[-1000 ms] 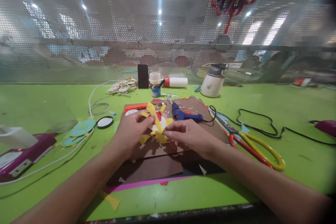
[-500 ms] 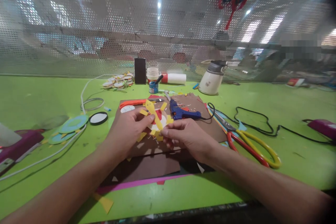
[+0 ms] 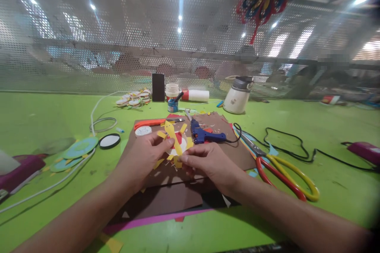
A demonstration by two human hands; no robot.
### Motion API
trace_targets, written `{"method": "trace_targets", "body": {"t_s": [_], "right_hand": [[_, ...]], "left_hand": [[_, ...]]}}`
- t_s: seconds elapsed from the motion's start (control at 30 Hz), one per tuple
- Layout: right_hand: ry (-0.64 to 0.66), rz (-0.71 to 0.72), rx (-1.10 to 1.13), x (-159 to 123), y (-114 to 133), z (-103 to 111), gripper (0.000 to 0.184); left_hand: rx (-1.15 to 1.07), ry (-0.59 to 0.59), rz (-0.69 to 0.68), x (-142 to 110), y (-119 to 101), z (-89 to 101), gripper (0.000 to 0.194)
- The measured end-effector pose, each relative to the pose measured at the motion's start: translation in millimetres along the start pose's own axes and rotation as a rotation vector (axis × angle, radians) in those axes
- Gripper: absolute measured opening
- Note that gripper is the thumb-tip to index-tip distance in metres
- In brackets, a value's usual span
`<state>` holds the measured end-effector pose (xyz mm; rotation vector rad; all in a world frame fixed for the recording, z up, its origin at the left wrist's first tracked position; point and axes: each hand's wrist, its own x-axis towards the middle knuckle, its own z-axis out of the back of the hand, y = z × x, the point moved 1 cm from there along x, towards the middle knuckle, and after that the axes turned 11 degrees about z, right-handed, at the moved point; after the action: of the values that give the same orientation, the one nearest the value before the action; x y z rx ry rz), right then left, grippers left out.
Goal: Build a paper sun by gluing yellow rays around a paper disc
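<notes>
Both my hands meet over a paper craft (image 3: 175,144), a white disc with a red centre and yellow strips sticking out around it. My left hand (image 3: 145,157) pinches its left side with thumb and fingers closed. My right hand (image 3: 208,162) pinches a yellow strip at its lower right edge. The craft hovers just above brown paper sheets (image 3: 166,193). A blue glue gun (image 3: 204,134) lies on the brown paper right behind my right hand.
Red and yellow scissors (image 3: 285,172) lie to the right, with a black cable (image 3: 293,144) beyond. Blue paper rings (image 3: 78,149), a black-rimmed disc (image 3: 109,141) and a white cable (image 3: 59,182) lie left. Jars, a white jug (image 3: 239,97) and a black box (image 3: 158,87) stand by the mesh screen.
My hands stay on the craft, the right thumb and finger shifting slightly along the yellow strip. The camera view has tilted a little.
</notes>
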<state>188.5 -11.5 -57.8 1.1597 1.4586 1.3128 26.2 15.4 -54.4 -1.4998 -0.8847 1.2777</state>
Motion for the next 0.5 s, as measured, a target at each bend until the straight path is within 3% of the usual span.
{"method": "trace_targets", "body": {"t_s": [0.3,0.5], "right_hand": [[-0.019,0.045,-0.066,0.6,-3.7,0.0,0.019],[-0.040,-0.005,-0.031,-1.3,-1.5,-2.6,0.017]], "left_hand": [[-0.091,0.016,0.033,-1.4,-5.0,-4.8,0.020],[-0.127,-0.019,0.030,3.2,0.0,0.2,0.024]]}}
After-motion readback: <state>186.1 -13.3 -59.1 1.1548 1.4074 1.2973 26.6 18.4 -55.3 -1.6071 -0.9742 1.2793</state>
